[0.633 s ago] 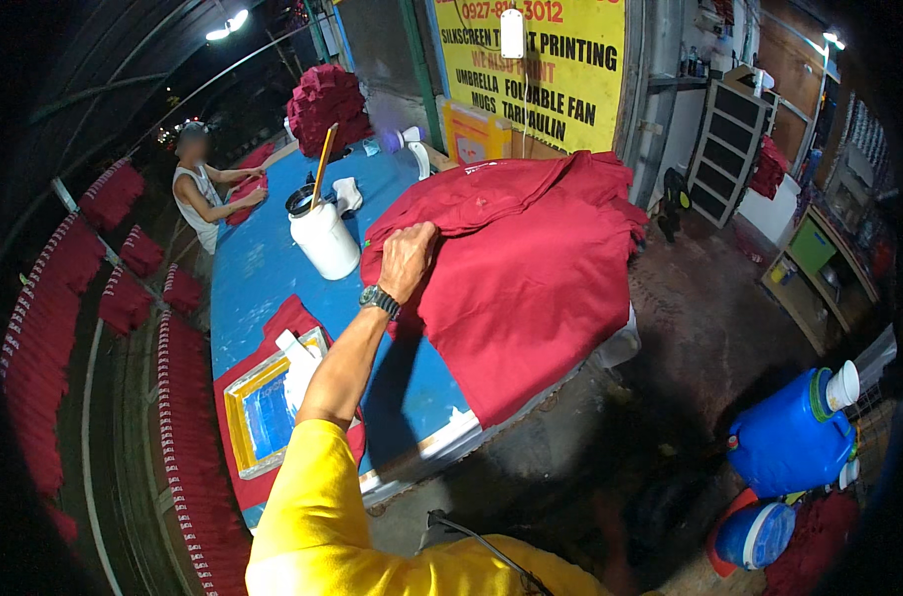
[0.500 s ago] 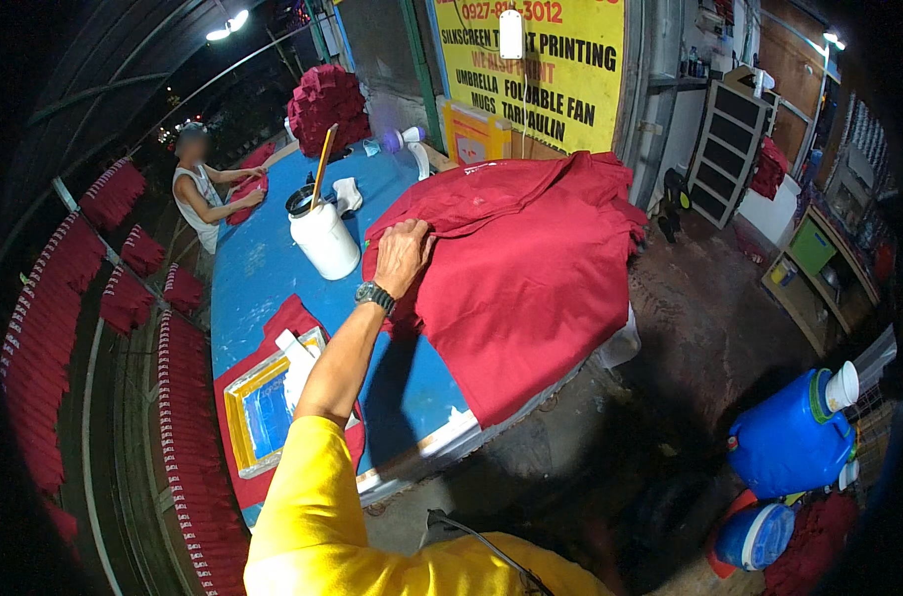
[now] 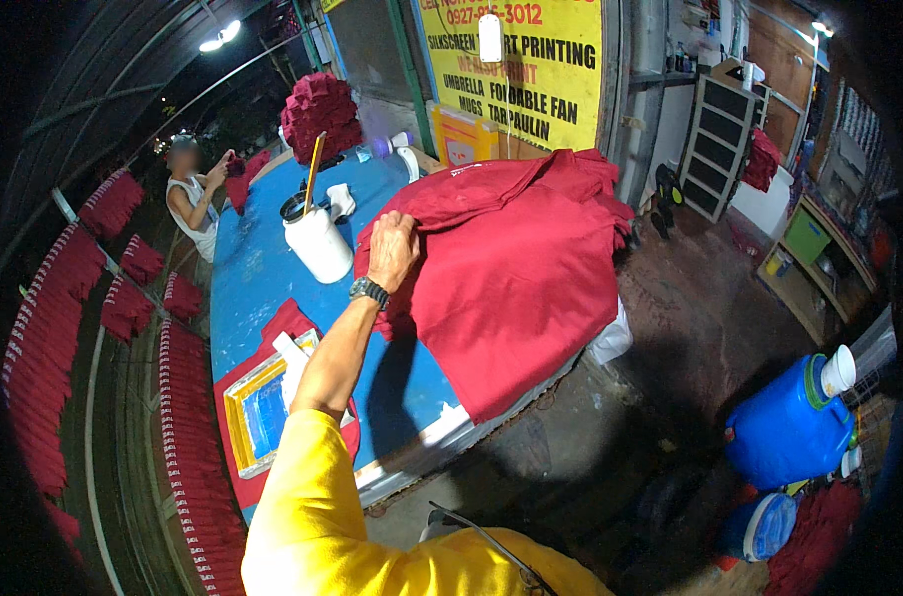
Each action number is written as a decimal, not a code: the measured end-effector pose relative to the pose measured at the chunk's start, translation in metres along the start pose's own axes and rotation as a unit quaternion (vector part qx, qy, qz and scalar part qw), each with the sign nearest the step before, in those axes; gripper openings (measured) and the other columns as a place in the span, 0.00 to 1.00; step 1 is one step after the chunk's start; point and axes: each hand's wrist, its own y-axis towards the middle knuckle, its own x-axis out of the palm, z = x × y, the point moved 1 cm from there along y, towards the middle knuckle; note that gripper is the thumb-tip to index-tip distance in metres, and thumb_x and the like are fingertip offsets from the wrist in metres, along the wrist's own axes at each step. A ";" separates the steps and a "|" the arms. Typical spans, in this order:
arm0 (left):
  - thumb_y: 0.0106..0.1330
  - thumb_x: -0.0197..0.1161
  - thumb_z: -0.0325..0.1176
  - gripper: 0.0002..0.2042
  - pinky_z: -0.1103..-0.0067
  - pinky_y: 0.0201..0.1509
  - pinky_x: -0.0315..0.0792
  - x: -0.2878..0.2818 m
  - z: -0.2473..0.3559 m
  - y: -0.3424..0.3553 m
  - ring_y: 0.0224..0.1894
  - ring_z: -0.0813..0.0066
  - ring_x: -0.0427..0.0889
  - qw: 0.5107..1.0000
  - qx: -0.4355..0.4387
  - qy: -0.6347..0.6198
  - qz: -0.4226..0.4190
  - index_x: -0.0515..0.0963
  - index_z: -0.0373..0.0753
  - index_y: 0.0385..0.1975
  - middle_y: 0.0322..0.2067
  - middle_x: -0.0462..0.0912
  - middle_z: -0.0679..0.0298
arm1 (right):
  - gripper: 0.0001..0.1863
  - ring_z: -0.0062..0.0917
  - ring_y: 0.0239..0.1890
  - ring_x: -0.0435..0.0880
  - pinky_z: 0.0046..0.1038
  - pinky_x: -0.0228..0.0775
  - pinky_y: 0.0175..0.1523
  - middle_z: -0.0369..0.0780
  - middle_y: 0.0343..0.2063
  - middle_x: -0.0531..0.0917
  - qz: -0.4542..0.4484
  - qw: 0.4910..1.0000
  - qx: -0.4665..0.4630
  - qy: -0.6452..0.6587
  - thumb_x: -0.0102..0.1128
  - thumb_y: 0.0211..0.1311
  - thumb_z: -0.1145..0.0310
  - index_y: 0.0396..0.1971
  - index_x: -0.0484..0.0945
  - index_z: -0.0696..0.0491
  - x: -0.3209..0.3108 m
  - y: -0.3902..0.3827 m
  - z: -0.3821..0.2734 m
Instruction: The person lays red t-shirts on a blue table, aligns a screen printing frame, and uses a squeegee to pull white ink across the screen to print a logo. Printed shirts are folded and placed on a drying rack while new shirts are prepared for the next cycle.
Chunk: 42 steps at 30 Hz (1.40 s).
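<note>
The person's left hand [image 3: 392,250] rests with fingers curled on the upper left edge of a pile of red cloth shirts [image 3: 516,263], gripping the fabric; a dark wristwatch [image 3: 369,291] sits on that wrist above a yellow sleeve [image 3: 307,497]. The right hand is out of sight. The pile lies on the right part of a long blue-painted worktop [image 3: 248,273] and hangs over its near edge. Just left of the hand stands a white plastic tub [image 3: 317,241] with a wooden stick [image 3: 313,169] in it. Nearer the person lies a yellow-framed printing screen [image 3: 263,407] on red cloth. At the far end another person [image 3: 195,194] handles red fabric.
</note>
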 end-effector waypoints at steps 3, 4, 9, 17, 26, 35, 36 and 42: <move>0.64 0.64 0.29 0.10 0.50 0.51 0.75 -0.001 -0.013 0.014 0.44 0.38 0.84 0.995 -0.078 -0.066 -0.001 0.76 0.33 0.41 0.39 0.82 0.41 | 0.38 0.49 0.70 0.70 0.54 0.62 0.74 0.44 0.70 0.73 0.000 1.000 -0.009 -0.004 0.66 0.69 0.45 0.74 0.68 0.45 0.003 -0.002 0.013; 0.64 0.65 0.29 0.11 0.50 0.52 0.75 -0.001 -0.017 0.018 0.44 0.37 0.83 0.993 -0.081 -0.082 -0.021 0.75 0.33 0.42 0.39 0.82 0.40 | 0.39 0.49 0.71 0.70 0.55 0.62 0.75 0.44 0.70 0.73 -0.002 1.000 -0.013 -0.007 0.66 0.69 0.45 0.75 0.68 0.45 0.005 -0.003 0.018; 0.62 0.72 0.30 0.20 0.51 0.59 0.76 0.007 -0.031 0.019 0.51 0.35 0.81 0.980 -0.110 -0.139 -0.095 0.71 0.34 0.49 0.48 0.80 0.38 | 0.41 0.51 0.74 0.69 0.56 0.60 0.77 0.44 0.73 0.72 -0.014 0.998 -0.051 -0.026 0.67 0.68 0.44 0.76 0.67 0.44 0.016 0.001 0.036; 0.70 0.65 0.43 0.17 0.52 0.64 0.69 0.033 -0.025 0.017 0.60 0.44 0.78 0.987 -0.134 0.024 -0.085 0.81 0.37 0.49 0.46 0.86 0.47 | 0.32 0.48 0.65 0.75 0.52 0.66 0.69 0.45 0.64 0.78 0.011 0.994 -0.104 -0.012 0.65 0.69 0.48 0.67 0.73 0.47 0.012 -0.018 0.054; 0.76 0.59 0.35 0.08 0.57 0.35 0.74 -0.087 0.152 -0.008 0.32 0.44 0.84 0.935 -0.047 -0.348 -0.058 0.76 0.36 0.42 0.31 0.82 0.42 | 0.32 0.46 0.68 0.73 0.48 0.61 0.73 0.45 0.67 0.76 0.030 0.999 0.011 0.041 0.61 0.70 0.50 0.70 0.71 0.48 -0.042 -0.041 -0.027; 0.81 0.60 0.45 0.30 0.65 0.71 0.71 -0.151 0.308 -0.210 0.66 0.58 0.79 0.482 0.091 -0.681 -0.543 0.69 0.26 0.72 0.66 0.80 0.43 | 0.33 0.43 0.71 0.71 0.43 0.56 0.78 0.46 0.70 0.74 0.072 0.984 -0.153 0.064 0.57 0.72 0.52 0.72 0.70 0.50 -0.184 -0.058 -0.239; 0.81 0.60 0.45 0.30 0.67 0.72 0.70 -0.160 0.306 -0.230 0.66 0.58 0.79 0.493 0.078 -0.665 -0.556 0.69 0.27 0.72 0.66 0.80 0.43 | 0.33 0.43 0.71 0.70 0.43 0.55 0.78 0.46 0.70 0.74 0.048 0.980 -0.182 0.064 0.57 0.72 0.52 0.73 0.70 0.50 -0.184 -0.069 -0.265; 0.82 0.58 0.42 0.23 0.74 0.67 0.71 -0.213 0.233 -0.326 0.60 0.73 0.77 0.388 -0.042 -0.746 -0.540 0.76 0.28 0.63 0.58 0.83 0.61 | 0.34 0.41 0.74 0.69 0.39 0.52 0.81 0.46 0.72 0.73 -0.167 0.942 -0.289 0.038 0.54 0.73 0.53 0.74 0.69 0.51 -0.069 -0.146 -0.357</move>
